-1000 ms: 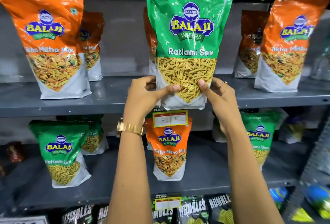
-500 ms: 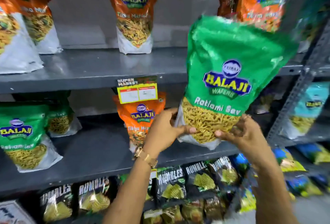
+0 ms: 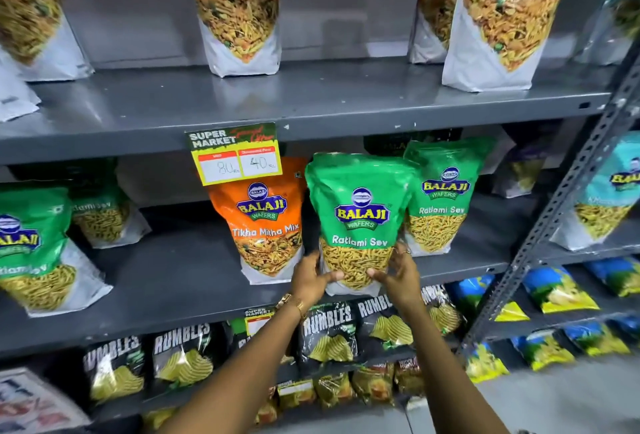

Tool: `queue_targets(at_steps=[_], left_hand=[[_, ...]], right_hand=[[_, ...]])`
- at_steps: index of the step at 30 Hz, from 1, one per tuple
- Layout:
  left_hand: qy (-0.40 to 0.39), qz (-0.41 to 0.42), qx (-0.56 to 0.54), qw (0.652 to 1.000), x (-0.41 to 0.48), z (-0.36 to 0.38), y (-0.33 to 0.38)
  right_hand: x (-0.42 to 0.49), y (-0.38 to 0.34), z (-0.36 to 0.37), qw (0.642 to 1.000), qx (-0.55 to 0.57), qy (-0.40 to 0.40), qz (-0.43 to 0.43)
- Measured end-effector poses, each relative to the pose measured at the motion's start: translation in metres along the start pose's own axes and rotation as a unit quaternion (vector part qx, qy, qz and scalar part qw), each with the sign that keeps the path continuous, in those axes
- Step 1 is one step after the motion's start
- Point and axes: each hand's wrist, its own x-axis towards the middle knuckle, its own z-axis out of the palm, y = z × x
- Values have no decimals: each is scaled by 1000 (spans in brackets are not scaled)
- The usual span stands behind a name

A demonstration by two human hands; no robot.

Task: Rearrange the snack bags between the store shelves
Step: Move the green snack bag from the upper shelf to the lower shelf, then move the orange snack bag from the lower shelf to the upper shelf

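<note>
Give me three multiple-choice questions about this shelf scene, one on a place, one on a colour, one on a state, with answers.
1. Where is the held bag?
A. top shelf
B. middle shelf
C. floor

2. What colour is the bag just left of it?
A. orange
B. blue
C. black

3. How is the held bag gripped?
A. one hand at the top
B. both hands at the bottom
C. not gripped

Answers:
1 B: the green Ratlami Sev bag stands at the middle shelf.
2 A: the Tikha Mitha Mix bag is orange.
3 B: the left hand and right hand clasp its lower corners.
</note>
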Motion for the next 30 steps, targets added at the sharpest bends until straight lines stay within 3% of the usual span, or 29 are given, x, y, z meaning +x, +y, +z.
queue_targets(at_steps=[10,14,16,18,21,24,27,30], left_hand=[[67,-30,53,996,41,19,-8],[57,-15,31,998,32,13,-13],[68,-3,11,998,16,2,-21],[136,34,8,990,-2,-13,-34],[289,112,32,950,-20,-37,-53],[360,78,25,929,-20,-61,-63],[329,-8,14,944,-8,-84,-71],[196,-28,-41,979,3,-100,-71]], right_hand=[[46,17,24,995,-86,52,-2],[43,29,26,987,-122,104,2],[23,32,29,983,-101,154,-12],[2,34,39,983,-52,172,-29],[-14,32,64,995,-33,79,-56],[-3,24,100,997,-50,-25,-59],[13,10,135,992,-63,-104,-44],[23,7,155,990,-76,-107,-41]])
